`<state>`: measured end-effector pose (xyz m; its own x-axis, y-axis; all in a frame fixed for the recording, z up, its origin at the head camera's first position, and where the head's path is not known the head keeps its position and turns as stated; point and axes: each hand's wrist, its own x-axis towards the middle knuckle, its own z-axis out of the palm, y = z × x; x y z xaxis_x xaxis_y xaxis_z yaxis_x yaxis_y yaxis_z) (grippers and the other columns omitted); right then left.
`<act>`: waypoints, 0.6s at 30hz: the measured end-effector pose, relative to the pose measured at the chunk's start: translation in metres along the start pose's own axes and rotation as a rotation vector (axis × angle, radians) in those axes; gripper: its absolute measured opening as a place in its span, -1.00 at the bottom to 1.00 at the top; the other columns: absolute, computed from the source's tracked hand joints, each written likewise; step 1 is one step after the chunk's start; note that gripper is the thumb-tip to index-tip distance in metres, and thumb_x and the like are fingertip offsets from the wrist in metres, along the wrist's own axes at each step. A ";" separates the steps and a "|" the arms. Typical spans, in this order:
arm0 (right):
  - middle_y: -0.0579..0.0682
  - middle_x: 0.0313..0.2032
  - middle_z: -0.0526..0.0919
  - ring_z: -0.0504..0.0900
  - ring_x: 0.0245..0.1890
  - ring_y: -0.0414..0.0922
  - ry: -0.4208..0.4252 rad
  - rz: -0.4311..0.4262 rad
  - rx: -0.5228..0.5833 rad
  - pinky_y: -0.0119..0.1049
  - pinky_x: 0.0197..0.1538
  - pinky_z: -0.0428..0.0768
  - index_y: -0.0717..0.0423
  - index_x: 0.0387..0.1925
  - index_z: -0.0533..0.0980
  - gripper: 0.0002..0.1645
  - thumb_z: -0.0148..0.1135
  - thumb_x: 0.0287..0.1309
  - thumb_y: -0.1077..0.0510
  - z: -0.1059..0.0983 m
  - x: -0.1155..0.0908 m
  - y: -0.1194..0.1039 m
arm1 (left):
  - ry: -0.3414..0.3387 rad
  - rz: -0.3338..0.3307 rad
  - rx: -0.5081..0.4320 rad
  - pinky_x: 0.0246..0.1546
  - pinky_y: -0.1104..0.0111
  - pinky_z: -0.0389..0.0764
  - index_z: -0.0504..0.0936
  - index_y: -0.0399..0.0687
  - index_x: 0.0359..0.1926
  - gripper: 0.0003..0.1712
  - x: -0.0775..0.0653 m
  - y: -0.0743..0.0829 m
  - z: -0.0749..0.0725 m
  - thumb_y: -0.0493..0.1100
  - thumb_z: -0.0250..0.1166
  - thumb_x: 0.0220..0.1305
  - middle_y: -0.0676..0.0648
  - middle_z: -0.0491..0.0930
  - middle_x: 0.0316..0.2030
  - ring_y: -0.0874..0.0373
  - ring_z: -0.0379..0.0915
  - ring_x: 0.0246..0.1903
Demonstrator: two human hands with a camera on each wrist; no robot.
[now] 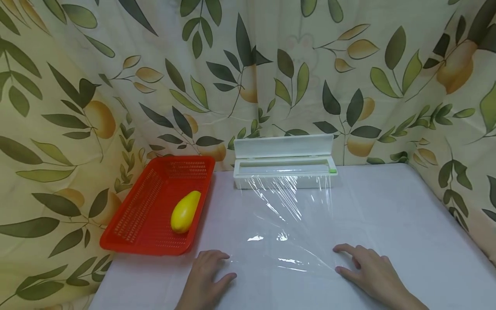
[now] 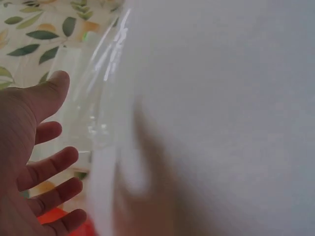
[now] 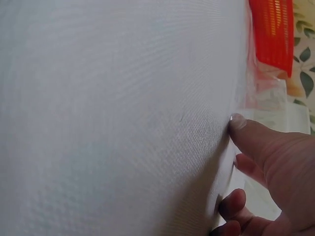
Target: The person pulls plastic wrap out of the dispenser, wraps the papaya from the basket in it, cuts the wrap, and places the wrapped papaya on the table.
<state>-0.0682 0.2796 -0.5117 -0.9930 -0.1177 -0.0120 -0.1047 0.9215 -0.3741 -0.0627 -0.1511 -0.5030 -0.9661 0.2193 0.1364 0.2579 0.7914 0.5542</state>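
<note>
A sheet of clear plastic wrap [image 1: 284, 237] stretches over the white tabletop from a white wrap dispenser box [image 1: 284, 183] with its lid raised. To the left of the sheet is my left hand [image 1: 207, 275], thumb and fingers spread apart with nothing between them. The left wrist view also shows that hand [image 2: 29, 147] with loosely extended fingers. At the sheet's near right corner lies my right hand [image 1: 370, 271], thumb and index finger apart. In the right wrist view the thumb [image 3: 253, 135] touches the table at the wrap's edge.
A red plastic basket [image 1: 145, 241] stands on the left of the table, holding a smooth yellow oblong fruit [image 1: 186, 212]. A leaf-patterned curtain [image 1: 248, 77] hangs behind the table [image 1: 387, 206] and along both sides. A small green piece [image 1: 332, 171] sits at the box's right end.
</note>
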 end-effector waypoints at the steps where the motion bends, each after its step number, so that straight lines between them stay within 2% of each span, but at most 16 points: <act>1: -0.24 -0.53 0.29 0.23 -0.48 -0.29 0.003 -0.001 -0.002 -0.18 -0.34 0.17 -0.25 0.13 0.59 -0.38 0.53 0.02 -0.23 0.000 0.000 0.000 | 0.013 0.013 -0.001 0.12 0.13 0.60 0.63 0.21 0.05 -0.49 0.001 0.002 -0.004 0.15 0.57 0.10 0.28 0.57 0.00 0.28 0.43 0.03; 4: -0.23 -0.54 0.29 0.24 -0.49 -0.28 0.006 0.005 -0.005 -0.19 -0.34 0.17 -0.25 0.13 0.59 -0.38 0.54 0.01 -0.21 0.000 -0.001 0.000 | 0.065 0.065 0.001 0.08 0.17 0.63 0.62 0.27 0.05 -0.47 0.005 0.007 -0.018 0.09 0.61 0.07 0.32 0.55 0.00 0.31 0.44 0.03; 10: -0.22 -0.54 0.30 0.24 -0.50 -0.27 -0.016 0.018 -0.001 -0.18 -0.33 0.17 -0.26 0.13 0.59 -0.38 0.53 0.02 -0.24 0.000 -0.002 0.000 | 0.130 0.118 -0.097 0.03 0.30 0.66 0.56 0.47 0.07 -0.37 0.017 0.022 -0.046 -0.03 0.66 0.01 0.43 0.51 0.03 0.38 0.46 0.02; 15: -0.21 -0.54 0.30 0.23 -0.52 -0.26 -0.032 0.032 0.000 -0.19 -0.34 0.18 -0.25 0.13 0.59 -0.39 0.52 0.03 -0.22 -0.001 -0.001 -0.001 | 0.168 0.179 -0.106 0.06 0.28 0.65 0.60 0.34 0.08 -0.38 0.028 0.032 -0.065 -0.08 0.67 -0.01 0.34 0.58 0.05 0.38 0.48 0.06; 18: -0.21 -0.54 0.30 0.23 -0.52 -0.26 -0.030 0.032 0.002 -0.19 -0.34 0.18 -0.26 0.13 0.59 -0.39 0.52 0.03 -0.22 -0.002 -0.002 -0.001 | 0.206 0.218 -0.055 0.08 0.28 0.64 0.61 0.25 0.09 -0.37 0.034 0.035 -0.075 -0.05 0.67 -0.01 0.28 0.61 0.06 0.37 0.48 0.08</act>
<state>-0.0666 0.2792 -0.5098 -0.9937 -0.0992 -0.0515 -0.0728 0.9244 -0.3745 -0.0879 -0.1589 -0.4176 -0.8719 0.2559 0.4174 0.4638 0.7049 0.5366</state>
